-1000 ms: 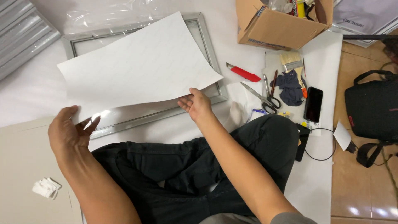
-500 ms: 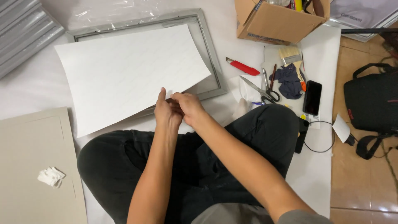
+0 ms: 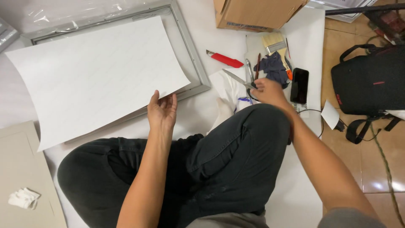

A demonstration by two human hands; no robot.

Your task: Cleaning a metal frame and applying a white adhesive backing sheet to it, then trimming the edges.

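A large white sheet point(image 3: 93, 76) lies curled over a grey picture frame point(image 3: 190, 55) on the floor in front of my crossed legs. My left hand point(image 3: 162, 112) grips the sheet's near right corner, thumb on top. My right hand point(image 3: 268, 90) has reached out to the right and closes over the handles of a pair of scissors point(image 3: 236, 78), whose blades point up and left on a white cloth. The handles are hidden under my fingers.
A red utility knife point(image 3: 225, 60), pens point(image 3: 249, 68), a paintbrush point(image 3: 274, 41), a dark rag point(image 3: 274, 67) and a black phone point(image 3: 299, 84) lie around the scissors. A cardboard box point(image 3: 253, 14) stands behind, a black bag point(image 3: 371, 80) at right, a grey board point(image 3: 21, 169) with crumpled tissue point(image 3: 23, 198) at left.
My right hand left the sheet's near edge and moved right onto the scissors. My left hand shifted along the edge and keeps hold of the sheet.
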